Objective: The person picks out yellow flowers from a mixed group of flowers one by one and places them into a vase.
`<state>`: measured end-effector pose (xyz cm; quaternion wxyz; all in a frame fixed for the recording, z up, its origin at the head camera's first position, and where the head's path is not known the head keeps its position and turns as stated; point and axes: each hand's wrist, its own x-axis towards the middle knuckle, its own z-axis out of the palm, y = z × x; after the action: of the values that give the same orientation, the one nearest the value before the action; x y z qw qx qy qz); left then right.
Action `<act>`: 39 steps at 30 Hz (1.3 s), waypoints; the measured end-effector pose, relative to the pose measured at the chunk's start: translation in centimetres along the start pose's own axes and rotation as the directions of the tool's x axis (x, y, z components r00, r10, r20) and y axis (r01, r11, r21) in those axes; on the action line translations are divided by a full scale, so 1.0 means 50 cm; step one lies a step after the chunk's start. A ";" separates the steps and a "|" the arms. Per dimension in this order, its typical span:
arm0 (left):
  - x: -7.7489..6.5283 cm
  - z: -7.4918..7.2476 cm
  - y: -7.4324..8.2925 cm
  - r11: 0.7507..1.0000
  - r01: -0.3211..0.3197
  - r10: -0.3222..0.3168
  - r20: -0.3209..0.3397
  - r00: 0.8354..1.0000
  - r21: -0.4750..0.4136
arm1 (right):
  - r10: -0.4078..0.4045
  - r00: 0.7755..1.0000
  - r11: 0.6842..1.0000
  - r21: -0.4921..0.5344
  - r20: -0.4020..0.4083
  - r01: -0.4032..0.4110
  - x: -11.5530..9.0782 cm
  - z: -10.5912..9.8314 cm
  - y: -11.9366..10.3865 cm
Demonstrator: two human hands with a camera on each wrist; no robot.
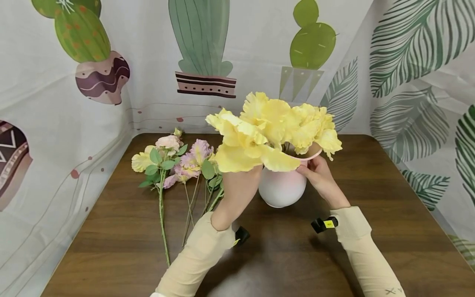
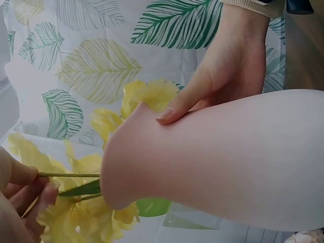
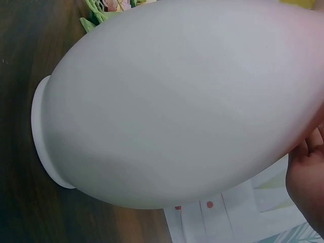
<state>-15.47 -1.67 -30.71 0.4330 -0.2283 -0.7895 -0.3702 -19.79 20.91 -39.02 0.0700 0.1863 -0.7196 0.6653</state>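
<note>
A white vase (image 1: 283, 187) with a pink neck and flared rim stands on the table, yellow ruffled flowers (image 1: 274, 121) spreading over its mouth. My right hand (image 1: 323, 179) grips the vase at its neck, thumb lying along the near side. In the left wrist view my left hand (image 2: 15, 197) pinches a thin green flower stem (image 2: 71, 175) just outside the rim, and the stem runs into the mouth. Petals cover the left fingers in the head view. The right wrist view is mostly filled by the vase's white body (image 3: 167, 101), with its foot at the left.
Left of the vase, several loose flowers lie on the dark wooden table (image 1: 371, 255): a pale pink rose (image 1: 168, 142), purple-pink blooms (image 1: 193, 161) and a yellow one (image 1: 142, 159), long stems toward me. Printed cloth (image 1: 259, 49) hangs behind the table.
</note>
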 end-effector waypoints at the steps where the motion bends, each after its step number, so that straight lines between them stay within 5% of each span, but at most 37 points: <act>1: 0.003 0.004 -0.001 0.969 0.074 -0.080 -0.015 0.997 -0.234 | 0.003 1.000 1.000 -0.005 -0.006 -0.003 -0.001 0.000 0.000; 2: 0.006 0.007 -0.002 0.903 0.123 -0.148 -0.031 0.988 -0.412 | 0.003 1.000 1.000 -0.009 -0.009 -0.003 -0.001 0.000 0.000; 3: 0.009 0.011 -0.003 0.909 0.130 -0.157 -0.036 0.987 -0.397 | 0.000 1.000 1.000 -0.014 -0.010 0.000 -0.001 0.000 -0.001; 4: 0.011 0.014 -0.004 0.887 0.142 -0.172 -0.028 0.985 -0.440 | 0.002 1.000 1.000 -0.019 -0.010 -0.002 -0.001 0.000 -0.001; 5: 0.013 0.018 -0.005 0.832 0.158 -0.200 -0.020 0.980 -0.532 | 0.001 1.000 1.000 -0.021 -0.008 -0.001 -0.001 0.000 -0.001; 14: 0.011 0.047 -0.012 0.890 0.254 -0.245 0.072 0.967 -0.378 | -0.010 1.000 0.999 -0.031 -0.007 0.010 -0.001 -0.001 -0.001; 21: 0.012 0.067 -0.021 0.945 0.231 -0.219 0.074 0.973 -0.232 | 0.021 1.000 0.999 -0.027 -0.009 -0.021 -0.001 -0.001 0.000; 28: 0.014 0.073 -0.022 0.952 0.251 -0.229 0.139 0.963 -0.173 | 0.020 1.000 0.999 -0.028 -0.005 -0.020 -0.002 0.001 -0.001; 35: 0.016 0.072 -0.023 0.914 0.364 -0.322 0.226 0.919 -0.179 | 0.014 1.000 1.000 -0.020 -0.005 -0.014 -0.002 0.001 -0.001; 39: 0.011 0.071 -0.030 0.927 0.320 -0.272 0.236 0.933 -0.195 | 0.010 1.000 1.000 -0.016 -0.007 -0.010 -0.002 0.001 -0.002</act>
<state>-18.64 0.21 -32.06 0.2589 -0.1914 -0.8071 -0.4948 -19.65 20.88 -38.99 0.0706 0.1800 -0.7256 0.6604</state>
